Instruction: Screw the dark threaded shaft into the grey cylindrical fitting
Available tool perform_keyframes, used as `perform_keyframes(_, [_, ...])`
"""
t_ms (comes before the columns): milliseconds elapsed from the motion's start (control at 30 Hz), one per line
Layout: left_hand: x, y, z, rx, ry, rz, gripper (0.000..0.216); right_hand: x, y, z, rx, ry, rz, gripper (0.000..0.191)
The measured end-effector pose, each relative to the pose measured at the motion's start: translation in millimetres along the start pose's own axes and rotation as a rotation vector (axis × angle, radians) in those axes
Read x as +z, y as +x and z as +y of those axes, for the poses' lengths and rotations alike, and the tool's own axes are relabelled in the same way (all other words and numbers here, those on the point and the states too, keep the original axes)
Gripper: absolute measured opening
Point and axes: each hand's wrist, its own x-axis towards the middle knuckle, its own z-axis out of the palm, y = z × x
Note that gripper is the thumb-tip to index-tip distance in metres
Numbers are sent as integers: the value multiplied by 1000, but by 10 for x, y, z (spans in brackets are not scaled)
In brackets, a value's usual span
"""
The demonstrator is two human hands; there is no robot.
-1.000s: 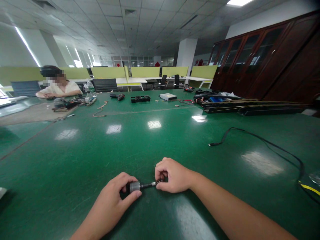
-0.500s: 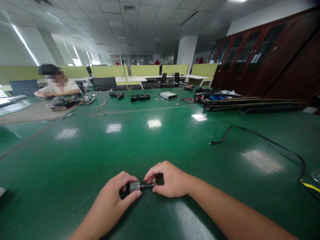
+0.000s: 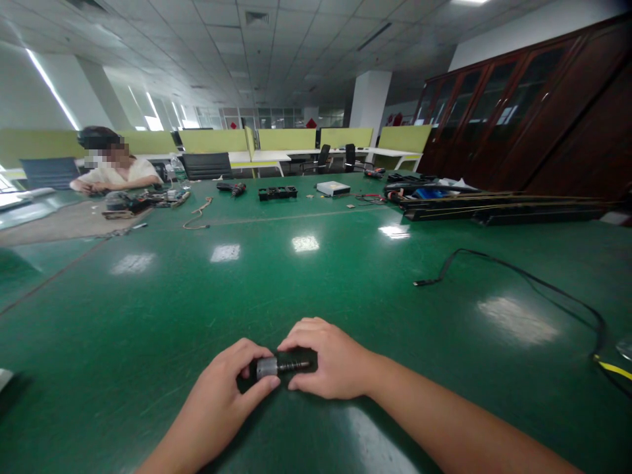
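**Threaded shaft worked at a small cylinder**

At the lower centre of the frame, low over the green table (image 3: 306,289), a small grey cylinder (image 3: 266,367) is pinched by the left hand (image 3: 217,395). Its dark threaded shaft (image 3: 292,364) is gripped at the tip by the curled right hand (image 3: 328,361). Work on the shaft end is judged to be in hand. A steady hold on the cylinder and a straight shaft are called for.

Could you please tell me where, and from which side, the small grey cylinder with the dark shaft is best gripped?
Probably grip the grey cylinder itself, pinching across its round sides from the left, as the left hand does. It is the thickest part; the thin dark shaft sticks out sideways to the right, its tip inside the right hand.
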Motion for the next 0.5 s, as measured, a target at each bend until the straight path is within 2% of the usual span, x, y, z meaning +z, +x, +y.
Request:
perform_keyframes(67, [-1, 6, 0, 4, 5, 2, 17, -14, 5, 20, -2, -49, 5, 40])
perform_keyframes(233, [-7, 5, 21, 1, -3, 6, 17, -11, 9, 15, 9, -109, -40, 16])
perform_keyframes(500, [-7, -5, 30, 6, 15, 2, 18, 12, 11, -7, -5, -127, -99, 16])
